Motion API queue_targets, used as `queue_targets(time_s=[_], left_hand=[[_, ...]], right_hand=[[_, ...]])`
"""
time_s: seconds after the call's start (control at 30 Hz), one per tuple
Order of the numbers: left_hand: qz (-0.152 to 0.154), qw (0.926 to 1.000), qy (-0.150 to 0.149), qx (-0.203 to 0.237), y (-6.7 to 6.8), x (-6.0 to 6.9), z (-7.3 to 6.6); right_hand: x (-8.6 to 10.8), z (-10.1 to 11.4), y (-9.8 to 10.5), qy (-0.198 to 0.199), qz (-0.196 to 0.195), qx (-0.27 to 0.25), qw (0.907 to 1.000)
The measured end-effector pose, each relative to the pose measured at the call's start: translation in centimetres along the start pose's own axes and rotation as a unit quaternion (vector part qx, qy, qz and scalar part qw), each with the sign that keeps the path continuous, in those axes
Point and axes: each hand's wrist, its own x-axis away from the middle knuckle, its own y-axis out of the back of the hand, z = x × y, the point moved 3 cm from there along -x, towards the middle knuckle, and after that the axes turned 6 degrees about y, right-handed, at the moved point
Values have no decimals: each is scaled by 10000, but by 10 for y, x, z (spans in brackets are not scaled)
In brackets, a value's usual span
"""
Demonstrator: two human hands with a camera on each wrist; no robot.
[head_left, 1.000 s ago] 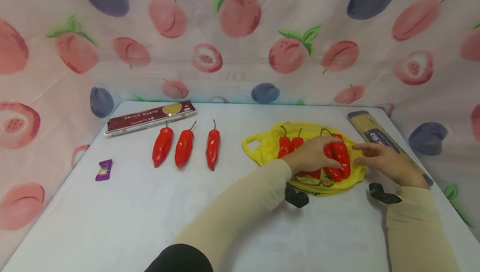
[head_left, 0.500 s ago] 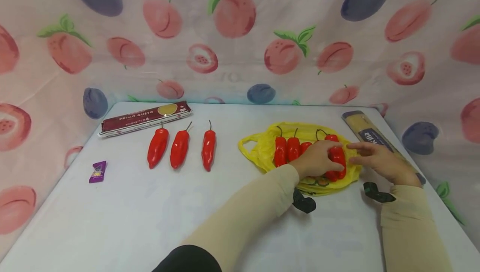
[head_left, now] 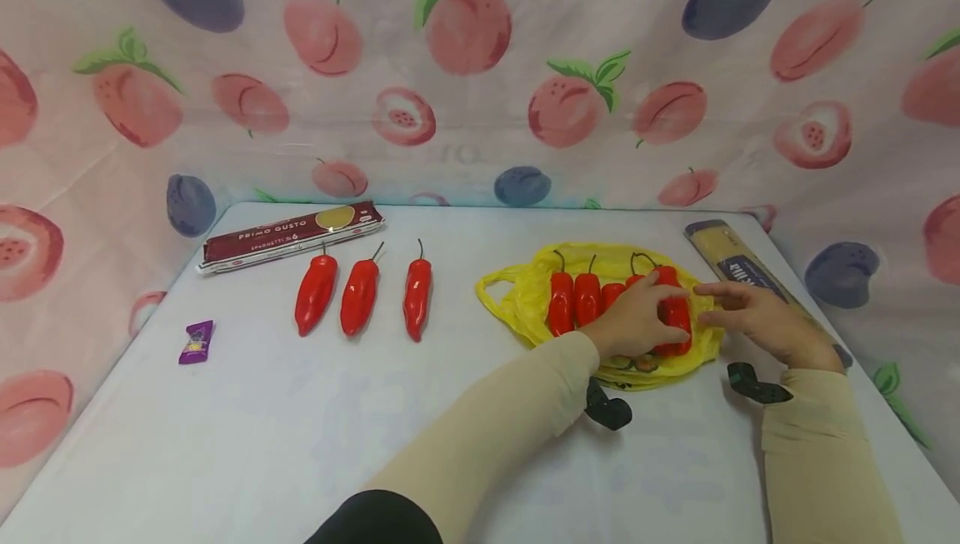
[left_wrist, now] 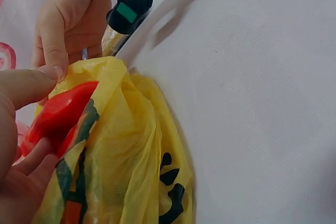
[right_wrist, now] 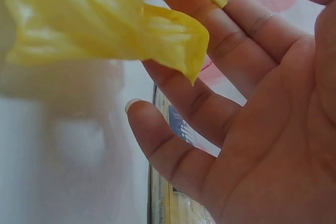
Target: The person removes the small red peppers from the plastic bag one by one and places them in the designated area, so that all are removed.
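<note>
Several glossy red peppers [head_left: 561, 302] with dark stems lie in a row on a yellow plastic bag [head_left: 517, 298], right of centre. Over the right end of that row, my left hand [head_left: 632, 316] holds a red pepper [left_wrist: 65, 108] between thumb and fingers; the hand hides part of the row in the head view. At the bag's right edge, my right hand [head_left: 768, 323] holds the plastic with its fingertips. Fingers [right_wrist: 226, 40] pass behind a yellow flap in the right wrist view, where the thumb tip is out of frame.
Three more red peppers [head_left: 360, 298] lie left of centre. Behind them is a brown spaghetti pack [head_left: 288, 237], and a purple wrapped candy [head_left: 197, 342] sits at far left. Another pasta pack [head_left: 731, 257] lies along the right table edge. A fruit-print curtain [head_left: 480, 94] hangs behind.
My left hand has shifted right along the row, uncovering more peppers at its left. The right hand stays at the bag's edge. The head view has turned slightly.
</note>
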Motion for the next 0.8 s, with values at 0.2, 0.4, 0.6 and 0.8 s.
queue_targets(time_s=[0.2, 0.4, 0.6, 0.8], left_hand=[[85, 10000, -17, -43, -2, 0, -3], [82, 9996, 199, -200, -2, 0, -6], [137, 9991, 398, -24, -1, -1, -7], [257, 9988, 397, 97, -1, -2, -6]], right_hand=[[0, 2, 1, -57, 32, 49, 10000], [1, 5, 0, -58, 17, 53, 10000], [1, 5, 0, -26, 13, 73, 10000], [1, 5, 0, 13, 3, 90, 10000]])
